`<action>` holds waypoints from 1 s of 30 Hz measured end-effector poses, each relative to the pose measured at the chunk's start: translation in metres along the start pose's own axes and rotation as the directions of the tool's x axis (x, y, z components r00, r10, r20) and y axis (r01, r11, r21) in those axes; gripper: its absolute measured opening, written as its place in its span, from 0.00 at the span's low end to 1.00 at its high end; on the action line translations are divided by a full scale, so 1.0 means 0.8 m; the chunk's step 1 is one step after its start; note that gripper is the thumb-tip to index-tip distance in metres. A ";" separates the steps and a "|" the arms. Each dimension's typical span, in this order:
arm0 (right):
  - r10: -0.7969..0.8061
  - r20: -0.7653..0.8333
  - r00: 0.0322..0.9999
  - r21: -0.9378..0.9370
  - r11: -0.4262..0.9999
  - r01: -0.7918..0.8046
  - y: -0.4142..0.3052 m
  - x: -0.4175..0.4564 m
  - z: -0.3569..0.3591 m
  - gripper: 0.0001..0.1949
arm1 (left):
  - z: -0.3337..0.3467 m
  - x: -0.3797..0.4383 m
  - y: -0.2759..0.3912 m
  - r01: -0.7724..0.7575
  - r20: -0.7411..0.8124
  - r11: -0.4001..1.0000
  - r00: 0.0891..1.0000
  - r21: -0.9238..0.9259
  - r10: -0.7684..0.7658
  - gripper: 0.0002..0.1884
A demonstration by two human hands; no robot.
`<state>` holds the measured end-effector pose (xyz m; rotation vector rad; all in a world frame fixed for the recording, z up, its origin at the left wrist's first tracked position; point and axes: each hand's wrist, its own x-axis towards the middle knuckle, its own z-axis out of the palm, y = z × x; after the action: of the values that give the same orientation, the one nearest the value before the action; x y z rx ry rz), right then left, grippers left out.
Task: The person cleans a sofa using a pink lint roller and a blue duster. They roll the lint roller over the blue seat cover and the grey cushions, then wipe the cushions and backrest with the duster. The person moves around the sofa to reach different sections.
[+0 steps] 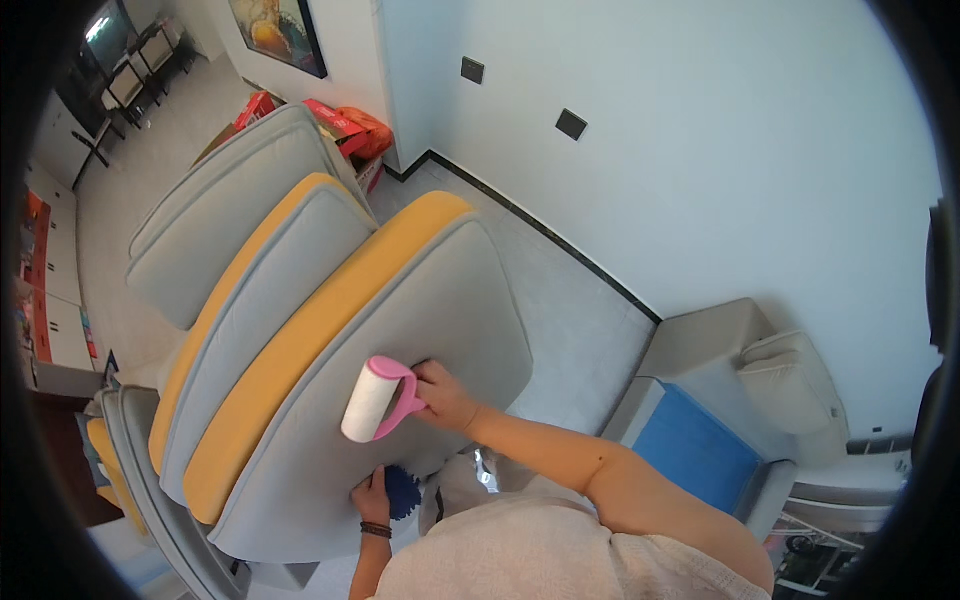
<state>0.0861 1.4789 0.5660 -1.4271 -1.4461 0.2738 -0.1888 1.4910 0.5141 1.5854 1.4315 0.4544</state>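
Observation:
My right hand [444, 395] grips the pink handle of a lint roller [373, 401], whose white sheet roll lies over or just above the large grey cushion [420, 330]. Lower down, my left hand [373, 495] holds a dark blue chenille cleaning mitt [403, 493] at the same cushion's lower edge, with a dark bracelet on the wrist. Behind this cushion stand a yellow-sided cushion [330, 292], another grey and yellow one [262, 285], and a grey cushion [232, 202] farthest off. Whether the roller touches the fabric cannot be told.
A grey sofa [697, 337] with a blue seat panel [697, 450] and a loose pillow [787, 382] stands at the right, along the white wall [660, 150]. Red boxes [337, 127] and an orange bag [367, 131] lie behind the cushions. More cushions [142, 450] lean at lower left.

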 end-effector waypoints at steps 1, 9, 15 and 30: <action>0.004 -0.027 1.000 0.021 1.000 -0.003 0.006 0.013 0.001 0.16 | 0.001 0.007 0.007 -0.012 -0.040 1.000 0.999 0.002 0.012 0.16; -0.053 -0.094 0.994 0.047 0.997 0.058 0.074 0.128 0.015 0.15 | 0.017 0.108 0.040 0.027 -0.107 0.999 0.994 -0.041 -0.031 0.16; -0.082 -0.083 0.993 0.044 0.995 0.086 0.080 0.121 0.016 0.15 | 0.018 0.101 0.046 0.106 -0.130 0.983 0.988 0.150 -0.086 0.13; -0.103 -0.126 0.987 0.024 0.994 0.107 0.108 0.223 0.030 0.13 | 0.034 0.193 0.062 -0.135 -0.272 0.991 0.954 -0.010 0.127 0.15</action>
<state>0.1636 1.6624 0.5779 -1.3147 -1.4037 0.1373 -0.0995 1.6277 0.4943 1.6486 1.5180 0.7929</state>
